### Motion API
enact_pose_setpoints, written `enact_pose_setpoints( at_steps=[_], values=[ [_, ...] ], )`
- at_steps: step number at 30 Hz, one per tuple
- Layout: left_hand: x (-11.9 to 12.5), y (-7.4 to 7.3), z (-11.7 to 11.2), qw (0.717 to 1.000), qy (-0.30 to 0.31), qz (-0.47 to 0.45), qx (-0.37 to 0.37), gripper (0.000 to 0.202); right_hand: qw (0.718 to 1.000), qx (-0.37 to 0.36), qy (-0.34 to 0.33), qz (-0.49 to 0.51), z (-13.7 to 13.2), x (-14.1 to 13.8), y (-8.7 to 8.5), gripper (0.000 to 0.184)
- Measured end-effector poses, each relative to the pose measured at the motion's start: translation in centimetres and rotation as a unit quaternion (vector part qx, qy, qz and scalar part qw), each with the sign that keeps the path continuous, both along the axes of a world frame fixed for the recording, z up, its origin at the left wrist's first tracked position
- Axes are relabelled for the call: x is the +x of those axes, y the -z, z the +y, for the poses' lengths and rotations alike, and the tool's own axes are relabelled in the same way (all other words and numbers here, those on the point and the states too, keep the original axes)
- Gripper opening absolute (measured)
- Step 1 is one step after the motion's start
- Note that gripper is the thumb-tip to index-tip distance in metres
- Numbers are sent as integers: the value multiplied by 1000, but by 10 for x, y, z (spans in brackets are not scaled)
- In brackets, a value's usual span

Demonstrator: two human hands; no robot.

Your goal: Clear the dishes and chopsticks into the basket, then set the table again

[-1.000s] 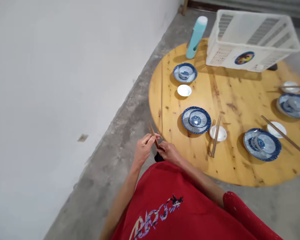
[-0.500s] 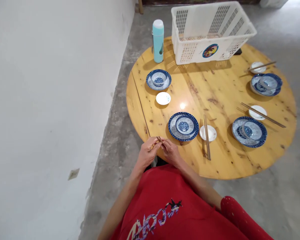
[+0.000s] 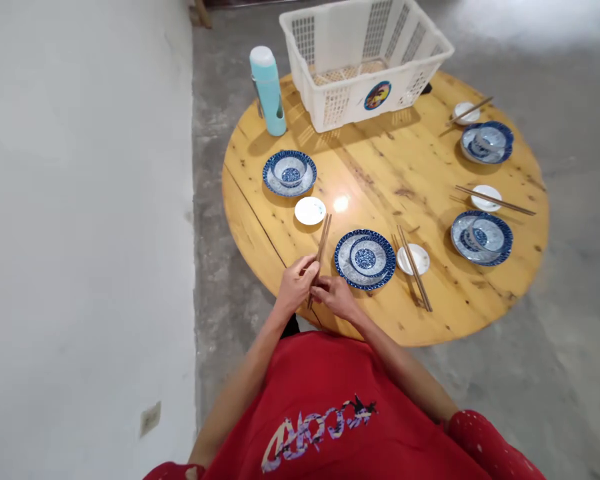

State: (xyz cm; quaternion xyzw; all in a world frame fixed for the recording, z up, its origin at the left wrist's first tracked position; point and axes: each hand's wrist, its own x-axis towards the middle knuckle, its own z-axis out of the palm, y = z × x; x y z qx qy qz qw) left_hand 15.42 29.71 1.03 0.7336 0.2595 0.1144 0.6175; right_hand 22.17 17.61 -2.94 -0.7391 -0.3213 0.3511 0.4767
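A pair of brown chopsticks (image 3: 325,237) is gripped by my left hand (image 3: 298,283), its fingers closed around their middle. Close to their lower ends, my right hand (image 3: 334,295) has its fingers pinched on the same pair. The chopsticks point away from me, above the near left part of the table. Just beyond their tips lies a small white dish (image 3: 310,211). To the right of my hands stands a blue-patterned plate (image 3: 341,261) with a bowl (image 3: 367,258) on it. Another plate (image 3: 271,187) bearing a bowl (image 3: 290,172) stands farther back on the left.
The round wooden table (image 3: 380,175) carries a white plastic basket (image 3: 343,100) and a light-blue flask (image 3: 269,93) at the back. Chopsticks (image 3: 415,270) rest across a white dish (image 3: 421,256). More plates, bowls, dishes and chopsticks stand on the right. A white wall (image 3: 85,200) rises at left.
My hands have turned the chopsticks, which pointed toward the camera, so they now lie lengthwise away from me. The camera view has shifted, moving the table leftward in the picture.
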Motion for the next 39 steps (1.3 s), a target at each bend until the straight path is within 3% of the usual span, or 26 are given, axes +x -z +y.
enact_pose_setpoints(
  at_steps=[5,9,13,18,28,39],
  values=[
    [-15,33,52,997,17,78,-2,35,962,52,116,243,67,8,3,27],
    [-35,48,81,983,68,113,-130,43,935,48,197,293,104,11,14,31],
    [-41,55,104,965,65,130,-220,42,911,46,238,334,127,11,24,30],
    [-35,63,127,953,75,130,-261,39,893,34,290,343,143,22,34,27],
    [-6,76,147,968,73,101,-216,27,897,61,299,320,163,48,46,20],
    [10,87,163,971,72,114,-197,21,881,56,327,336,177,56,48,15]
  ],
)
